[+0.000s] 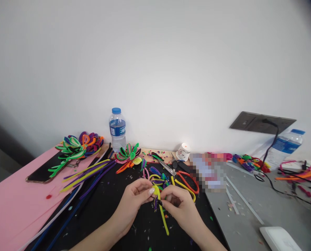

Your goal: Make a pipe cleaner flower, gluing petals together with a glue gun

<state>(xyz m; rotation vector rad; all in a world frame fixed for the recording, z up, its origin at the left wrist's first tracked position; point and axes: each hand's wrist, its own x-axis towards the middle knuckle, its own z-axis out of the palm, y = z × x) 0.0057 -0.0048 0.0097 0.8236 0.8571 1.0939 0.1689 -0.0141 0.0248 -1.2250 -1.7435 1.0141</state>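
Both hands meet over the black mat [100, 216] near the front of the table. My left hand [134, 200] pinches the top of a small bundle of pipe cleaners in yellow, purple and green [159, 193]. My right hand [180, 205] is closed on the same bundle from the right side. A yellow stem [164, 219] hangs down from the bundle toward me. Just beyond my fingers lie loose looped pipe-cleaner petals [158, 176].
Scissors with red and yellow handles [183, 176] lie beyond my right hand. A finished pipe-cleaner flower [128, 155], straight pipe cleaners [87, 172], a water bottle [117, 129], a roll of thread [183, 152], a phone [44, 170] on pink paper [11, 205] and a second bottle [285, 146] stand around.
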